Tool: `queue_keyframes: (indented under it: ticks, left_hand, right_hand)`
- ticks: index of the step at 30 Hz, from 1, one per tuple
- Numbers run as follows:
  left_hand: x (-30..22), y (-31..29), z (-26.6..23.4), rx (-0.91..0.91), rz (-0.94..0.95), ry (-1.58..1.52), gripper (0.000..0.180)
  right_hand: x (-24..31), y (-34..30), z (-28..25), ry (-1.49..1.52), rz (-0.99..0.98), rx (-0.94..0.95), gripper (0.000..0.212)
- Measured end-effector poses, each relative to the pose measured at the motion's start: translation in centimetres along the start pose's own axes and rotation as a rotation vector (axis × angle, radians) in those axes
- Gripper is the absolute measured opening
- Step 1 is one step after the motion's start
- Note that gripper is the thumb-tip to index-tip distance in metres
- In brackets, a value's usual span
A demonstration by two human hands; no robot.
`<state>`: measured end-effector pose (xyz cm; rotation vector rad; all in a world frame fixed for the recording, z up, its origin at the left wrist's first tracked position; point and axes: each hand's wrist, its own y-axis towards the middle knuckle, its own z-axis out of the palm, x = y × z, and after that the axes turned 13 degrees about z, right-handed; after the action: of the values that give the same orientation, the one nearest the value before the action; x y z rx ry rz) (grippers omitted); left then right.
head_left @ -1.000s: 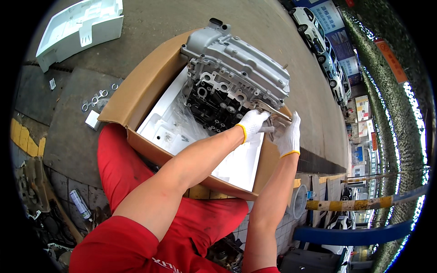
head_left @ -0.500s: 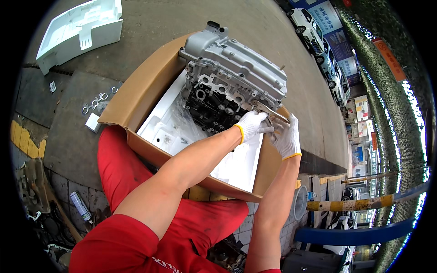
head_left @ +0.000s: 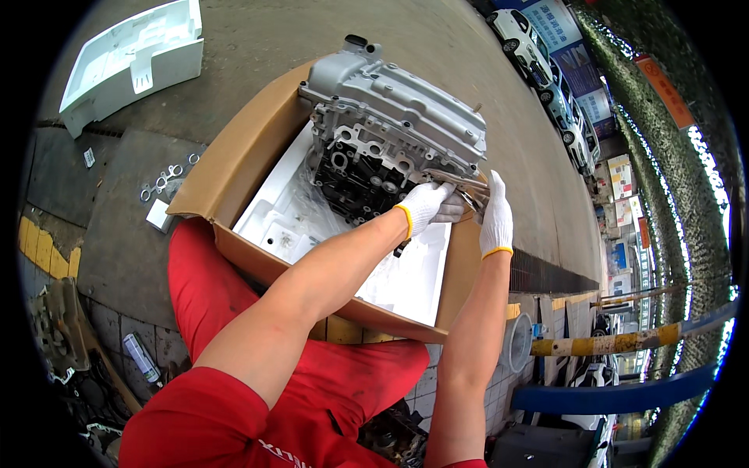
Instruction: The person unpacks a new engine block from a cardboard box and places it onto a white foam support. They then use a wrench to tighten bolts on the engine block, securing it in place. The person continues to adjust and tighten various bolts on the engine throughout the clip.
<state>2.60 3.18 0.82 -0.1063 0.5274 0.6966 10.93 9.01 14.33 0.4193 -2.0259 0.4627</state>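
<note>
A grey and black car engine [head_left: 367, 136] sits in white foam inside an open cardboard box. At its right lower end is a flat, brownish metal part [head_left: 459, 182]. My left hand [head_left: 425, 209], in a white knit glove with a yellow cuff, is closed beside that part. A short dark end [head_left: 401, 249] sticks out below it; what the fingers hold is mostly hidden. My right hand [head_left: 496, 218], gloved alike, has its fingers stretched upright at the right end of the metal part. The palm faces the part, apparently touching it.
The cardboard box [head_left: 248, 140] encloses the white foam [head_left: 273, 210]. Clear plastic film lies beside the engine. A white foam cover [head_left: 133, 62], metal rings [head_left: 162, 178], a small white box [head_left: 161, 216] and a spray can [head_left: 141, 358] lie at the left. A clear bucket [head_left: 516, 343] stands at the right.
My right hand's fingers have straightened from a curl around the metal part. My left hand has shifted slightly left and down, and a dark end now shows below it.
</note>
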Motion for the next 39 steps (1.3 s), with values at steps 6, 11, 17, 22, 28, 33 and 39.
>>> queue_keyframes:
  ticks: [6,11,17,22,28,33,39]
  left_hand:
    - [-0.3,-0.2,0.3,0.0,-0.026,-0.038,0.04]
    - [-0.2,-0.1,0.0,0.013,-0.025,-0.039,0.04]
    - [-0.5,-0.2,-0.1,-0.007,-0.01,-0.025,0.043]
    - [-1.0,-1.2,0.5,0.016,-0.008,0.102,0.056]
    - [-2.8,-1.9,-0.5,-0.122,0.001,0.285,0.041]
    - [-4.7,-1.7,-2.4,0.01,-0.044,0.498,0.038]
    - [-4.3,-0.9,-3.2,-0.014,-0.047,0.346,0.035]
  right_hand:
    - [1.5,-0.6,-1.3,-0.079,0.239,0.161,0.081]
    - [2.2,-0.4,-2.0,-0.183,0.281,0.224,0.081]
    - [1.9,-0.2,-0.2,-0.131,0.134,0.123,0.072]
    - [2.1,1.2,-0.1,-0.362,-0.043,-0.075,0.075]
    - [4.6,-1.8,0.8,-0.646,-0.191,-0.271,0.081]
    - [4.5,-2.2,0.6,-0.567,-0.117,-0.277,0.077]
    - [1.4,-0.5,0.8,-0.543,-0.232,-0.385,0.06]
